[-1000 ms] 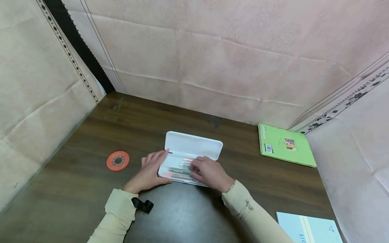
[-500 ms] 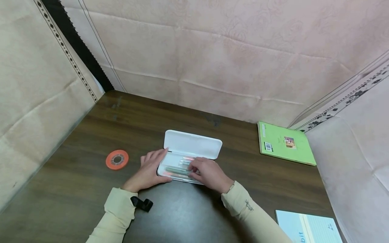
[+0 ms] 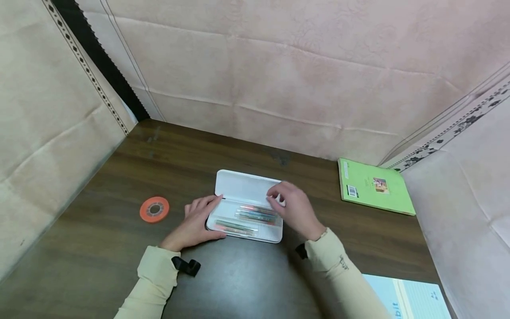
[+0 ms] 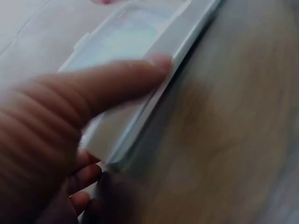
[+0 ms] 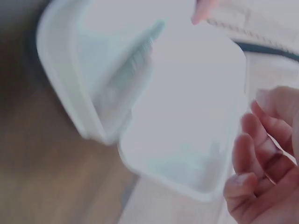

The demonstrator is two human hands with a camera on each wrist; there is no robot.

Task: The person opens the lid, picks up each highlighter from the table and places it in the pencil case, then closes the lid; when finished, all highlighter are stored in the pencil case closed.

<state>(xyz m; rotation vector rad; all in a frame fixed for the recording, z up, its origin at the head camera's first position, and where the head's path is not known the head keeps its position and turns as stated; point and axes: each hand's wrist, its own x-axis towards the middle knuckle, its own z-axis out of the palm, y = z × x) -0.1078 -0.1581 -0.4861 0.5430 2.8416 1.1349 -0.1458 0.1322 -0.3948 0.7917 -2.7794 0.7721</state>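
A white pencil case (image 3: 229, 208) lies with its lid (image 3: 243, 184) raised at the back. Inside are two groups of slim pens, one (image 3: 256, 215) towards the upper right and one (image 3: 236, 227) near the front left. My left hand (image 3: 194, 226) grips the case's left end, thumb (image 4: 126, 81) along the front edge and fingers round the end. At the lid's right end is my right hand (image 3: 295, 210), its fingers loosely bent. In the right wrist view this hand (image 5: 266, 158) shows nothing held, beside the lid's edge; contact cannot be made out.
On the wooden table (image 3: 191, 159), an orange disc (image 3: 144, 210) with a hole in its middle lies left of the case. A green book (image 3: 358, 184) sits at the back right, a light blue notebook (image 3: 418, 299) at the front right. Cloth (image 3: 247, 79) hangs round the sides.
My right hand has left the pens inside the case and moved up and right to the lid's right end, uncovering the pens. My left hand keeps its place on the case.
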